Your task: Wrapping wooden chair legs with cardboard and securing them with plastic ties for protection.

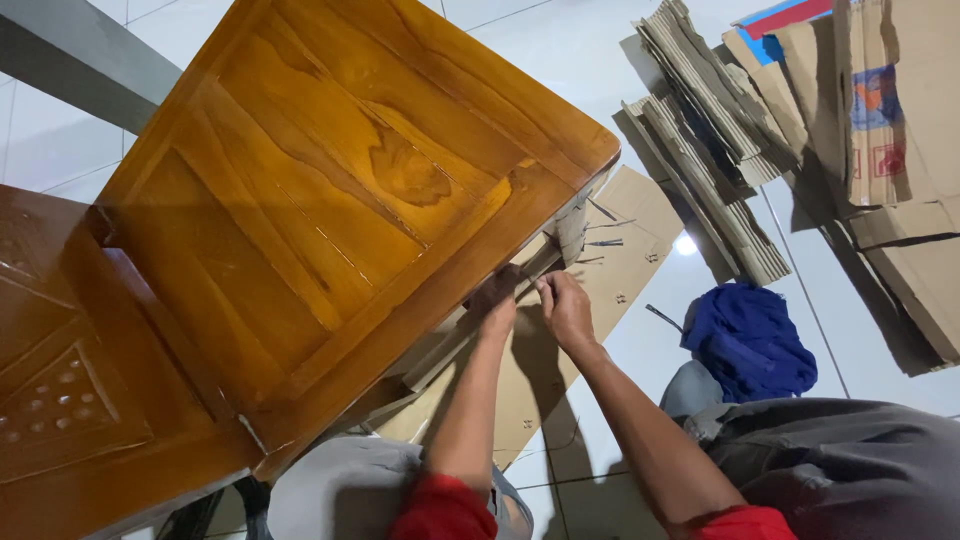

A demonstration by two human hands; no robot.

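Red sleeves point(445, 510) sit closest to the lens, with grey trousers point(850, 460) over the knees on either side. From them both bare forearms stretch toward the edge of a varnished wooden cabinet door point(320, 190) that fills the left half of the view. Left hand point(497, 305) rests against the lower rim of that door, fingers curled together on a strip of cardboard point(540, 255) tucked under the wood; whether they pinch it cannot be told. Right hand point(566, 308) is just beside it, fingers bent and pressed close on the same strip. Beneath the hands a flat cardboard sheet point(620, 270) lies on the white tiled floor point(560, 40). Right of the arms is a crumpled blue cloth point(750, 340). Farther off, folded cardboard stacks point(710, 120) and flattened boxes point(900, 180) lie spread
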